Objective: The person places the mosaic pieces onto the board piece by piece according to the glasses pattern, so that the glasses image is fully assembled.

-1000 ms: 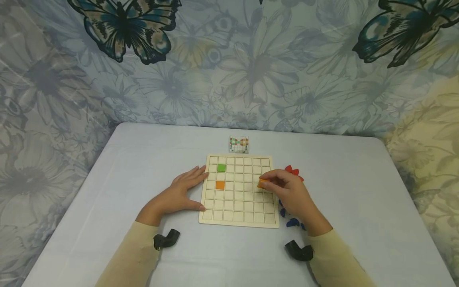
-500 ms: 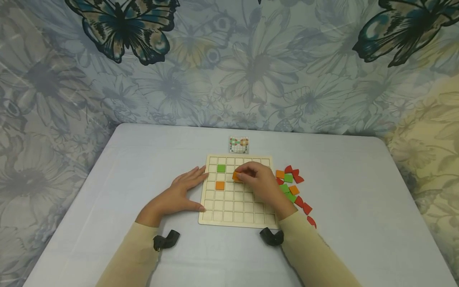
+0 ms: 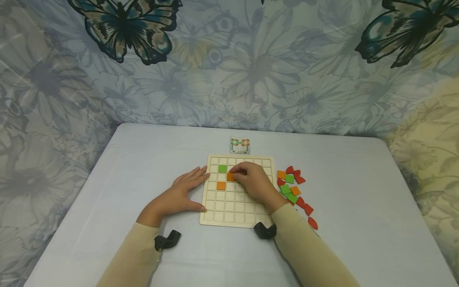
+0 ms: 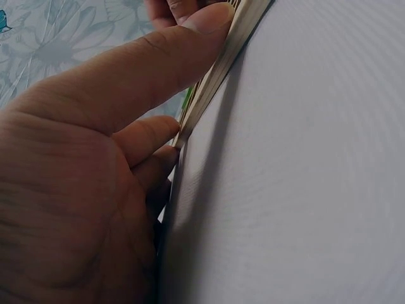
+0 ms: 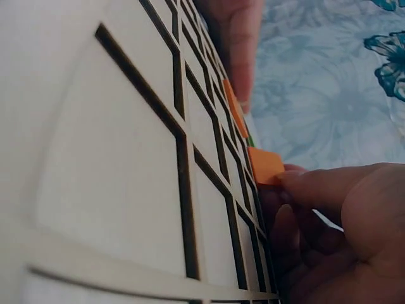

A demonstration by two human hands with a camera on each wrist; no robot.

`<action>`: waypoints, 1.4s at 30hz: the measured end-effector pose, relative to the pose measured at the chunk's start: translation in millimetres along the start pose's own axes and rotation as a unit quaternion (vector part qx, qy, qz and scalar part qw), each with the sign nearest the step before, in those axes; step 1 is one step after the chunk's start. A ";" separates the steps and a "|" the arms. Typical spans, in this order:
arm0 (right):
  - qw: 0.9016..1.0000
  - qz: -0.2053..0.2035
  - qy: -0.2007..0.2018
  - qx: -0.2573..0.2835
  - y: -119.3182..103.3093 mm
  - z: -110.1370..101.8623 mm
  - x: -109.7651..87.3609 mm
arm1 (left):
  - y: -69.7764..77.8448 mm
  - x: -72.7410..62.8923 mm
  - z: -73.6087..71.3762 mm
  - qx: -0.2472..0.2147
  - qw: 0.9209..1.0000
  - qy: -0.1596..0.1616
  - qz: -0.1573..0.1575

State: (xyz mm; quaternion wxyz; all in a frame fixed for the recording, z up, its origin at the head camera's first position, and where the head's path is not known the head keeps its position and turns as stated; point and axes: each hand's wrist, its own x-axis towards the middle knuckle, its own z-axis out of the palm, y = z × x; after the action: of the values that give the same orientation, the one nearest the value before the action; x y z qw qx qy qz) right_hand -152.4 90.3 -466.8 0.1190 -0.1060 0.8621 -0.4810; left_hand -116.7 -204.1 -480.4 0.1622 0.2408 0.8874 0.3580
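Note:
A pale wooden grid board (image 3: 229, 207) lies on the white table. My right hand (image 3: 254, 180) pinches an orange square tile (image 5: 266, 166) between thumb and fingers; in the right wrist view the tile is tilted, one edge at the grid. In the head view that tile sits diagonally below and right of a green square tile (image 3: 222, 168) and above and right of another orange tile (image 3: 221, 186), both lying in cells. My left hand (image 3: 181, 192) is spread at the board's left edge, its thumb (image 4: 205, 22) and fingertips touching the rim.
Right of the board lies a loose group of red curved pieces (image 3: 312, 223), green square tiles (image 3: 289, 179) and orange square tiles (image 3: 295, 190). A small pattern card (image 3: 240, 145) lies just beyond the board's far edge. A patterned cloth hangs behind the table.
My right hand has moved left across the board with the orange tile and lowered it to a cell. The loose pieces on the right came into sight. My left hand stayed put.

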 end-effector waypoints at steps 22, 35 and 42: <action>0.986 -0.015 -0.035 0.160 -5.2 -19.0 -10.0 | 1.3 0.1 1.1 0.005 1.000 0.002 -0.001; 0.961 -0.100 -0.064 0.248 10.7 -80.8 -45.6 | 0.6 1.4 2.9 0.002 1.000 -0.002 0.004; 0.955 -0.128 -0.015 0.266 34.3 -113.3 -63.1 | 1.5 0.0 1.8 0.003 1.000 0.000 0.000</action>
State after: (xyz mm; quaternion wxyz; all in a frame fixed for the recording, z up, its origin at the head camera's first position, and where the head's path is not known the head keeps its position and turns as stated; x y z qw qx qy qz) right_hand -129.7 217.8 -432.0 0.0934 -0.1867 0.6801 -0.7028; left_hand -115.4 -202.2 -480.6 0.1608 0.2415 0.8887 0.3551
